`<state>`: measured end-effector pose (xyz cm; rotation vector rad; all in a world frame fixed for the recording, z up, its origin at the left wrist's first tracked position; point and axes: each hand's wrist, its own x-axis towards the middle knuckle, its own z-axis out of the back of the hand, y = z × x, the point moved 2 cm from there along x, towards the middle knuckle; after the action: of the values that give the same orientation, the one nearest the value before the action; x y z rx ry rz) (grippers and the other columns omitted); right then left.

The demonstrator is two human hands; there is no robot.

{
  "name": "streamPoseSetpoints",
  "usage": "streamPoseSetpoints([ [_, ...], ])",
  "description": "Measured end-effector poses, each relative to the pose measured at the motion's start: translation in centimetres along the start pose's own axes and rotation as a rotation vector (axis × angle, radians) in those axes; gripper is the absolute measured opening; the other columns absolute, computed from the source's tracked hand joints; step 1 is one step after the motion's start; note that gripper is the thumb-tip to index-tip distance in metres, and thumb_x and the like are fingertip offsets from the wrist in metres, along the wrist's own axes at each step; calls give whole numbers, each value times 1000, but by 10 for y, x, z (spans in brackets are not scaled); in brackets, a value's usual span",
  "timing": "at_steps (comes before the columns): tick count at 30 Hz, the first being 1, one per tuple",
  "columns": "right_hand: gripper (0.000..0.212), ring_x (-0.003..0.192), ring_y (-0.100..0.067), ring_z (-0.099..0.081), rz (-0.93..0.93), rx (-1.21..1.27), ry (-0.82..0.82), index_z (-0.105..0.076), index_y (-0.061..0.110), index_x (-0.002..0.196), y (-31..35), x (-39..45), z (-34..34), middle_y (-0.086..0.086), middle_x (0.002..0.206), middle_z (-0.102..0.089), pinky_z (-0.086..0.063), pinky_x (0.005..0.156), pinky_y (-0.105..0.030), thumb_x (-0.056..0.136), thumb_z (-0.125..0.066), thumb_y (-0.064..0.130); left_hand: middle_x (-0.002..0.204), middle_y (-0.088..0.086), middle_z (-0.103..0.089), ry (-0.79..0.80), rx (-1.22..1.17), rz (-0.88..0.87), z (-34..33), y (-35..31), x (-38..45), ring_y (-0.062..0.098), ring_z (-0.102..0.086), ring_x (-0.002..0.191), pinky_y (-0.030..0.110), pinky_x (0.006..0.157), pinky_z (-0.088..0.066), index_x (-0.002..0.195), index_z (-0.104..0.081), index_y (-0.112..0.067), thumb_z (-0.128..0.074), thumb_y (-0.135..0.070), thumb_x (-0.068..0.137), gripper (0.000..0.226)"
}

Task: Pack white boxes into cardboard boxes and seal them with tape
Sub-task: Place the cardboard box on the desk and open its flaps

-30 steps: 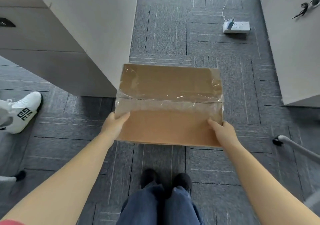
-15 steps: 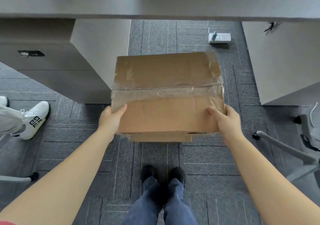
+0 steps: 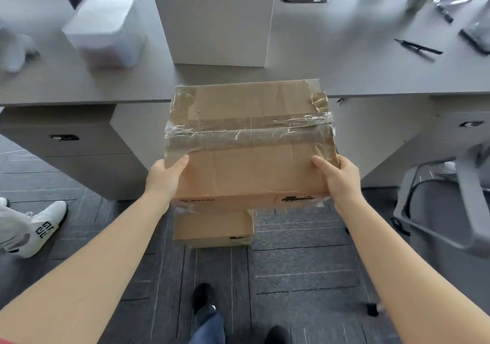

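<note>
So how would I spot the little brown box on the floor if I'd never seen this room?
Find the grey desk, then the big taped cardboard box held in front of it by the left hand and right hand. Look just under that box, down on the dark carpet. The small cardboard box there is the only box resting on the floor, with nobody touching it.

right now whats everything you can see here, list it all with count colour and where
taped brown cardboard box: 1, brown with clear tape, held up before the desk
smaller brown cardboard box: 1, brown, on the floor under the held one
grey desk: 1, grey, across the top
white rounded box: 1, white, desk left, blurred
white upright panel: 1, white, desk centre
black scissors: 1, black, desk right
grey office chair: 1, grey, right edge
white sneaker: 1, white with black logo, floor left
left hand: 1, grips the box's left edge
right hand: 1, grips the right edge
</note>
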<state>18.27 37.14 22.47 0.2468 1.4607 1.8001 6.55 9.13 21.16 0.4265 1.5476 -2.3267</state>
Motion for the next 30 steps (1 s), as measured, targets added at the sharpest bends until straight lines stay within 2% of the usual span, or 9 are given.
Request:
streamPoseSetpoints([
  [3, 17, 95, -20, -57, 40, 46, -20, -58, 15, 98, 12, -5, 47, 3, 92, -61, -46, 85, -35, 85, -62, 26, 142, 9, -45, 39, -31, -34, -24, -27, -27, 27, -42, 131, 39, 109, -34, 140, -38, -5, -58, -38, 88, 64],
  [5, 18, 92, -20, -56, 59, 79, -43, -58, 13, 100, 20, -3, 76, 0, 93, -61, -45, 79, -33, 85, -62, 23, 146, 11, -39, 60, -40, -65, -42, -46, -44, 29, -38, 134, 42, 112, -31, 143, -32, -4, -58, -36, 88, 69],
  [9, 39, 94, -17, -54, 103, 136, -114, -52, 8, 118, 36, 8, 123, -3, 105, -57, -42, 75, -28, 84, -64, 22, 154, 12, -25, 67, -37, -116, -76, -83, -68, 29, -26, 141, 43, 114, -25, 147, -17, -4, -57, -34, 89, 77],
  [12, 48, 95, -15, -51, 148, 155, -162, -45, 8, 124, 48, 21, 149, -1, 109, -52, -39, 78, -28, 83, -65, 23, 149, 12, -32, 69, -56, -141, -97, -107, -74, 29, -33, 136, 43, 112, -29, 144, -22, -3, -59, -32, 88, 73],
  [16, 48, 81, -9, -50, 186, 164, -213, -42, 8, 123, 62, 47, 172, 5, 92, -50, -38, 78, -29, 83, -65, 23, 150, 12, -29, 47, -28, -183, -128, -141, -74, 29, -29, 137, 41, 109, -28, 144, -19, -2, -56, -31, 90, 72],
  [22, 46, 92, -16, -51, 184, 152, -261, -44, 8, 120, 86, 110, 189, 1, 97, -51, -42, 80, -32, 82, -65, 22, 145, 13, -35, 61, -22, -209, -175, -190, -38, 30, -35, 133, 40, 105, -32, 141, -25, -1, -57, -29, 89, 67],
  [26, 36, 95, -20, -54, 192, 148, -286, -44, 14, 110, 113, 161, 202, -4, 105, -54, -45, 91, -39, 82, -65, 21, 129, 10, -46, 96, -35, -226, -207, -234, -5, 29, -44, 122, 34, 90, -35, 133, -36, -1, -58, -27, 88, 56],
  [28, 33, 94, -21, -54, 198, 167, -288, -42, 15, 106, 129, 186, 207, -5, 104, -54, -46, 89, -39, 83, -65, 20, 128, 10, -48, 104, -41, -238, -221, -258, 9, 29, -46, 120, 34, 89, -36, 131, -37, -2, -58, -27, 88, 54],
  [30, 31, 93, -21, -54, 209, 200, -281, -41, 14, 105, 142, 207, 211, -3, 98, -55, -47, 80, -35, 84, -63, 18, 132, 11, -47, 100, -47, -256, -235, -278, 21, 29, -46, 121, 31, 89, -35, 132, -37, -2, -59, -26, 87, 55],
])
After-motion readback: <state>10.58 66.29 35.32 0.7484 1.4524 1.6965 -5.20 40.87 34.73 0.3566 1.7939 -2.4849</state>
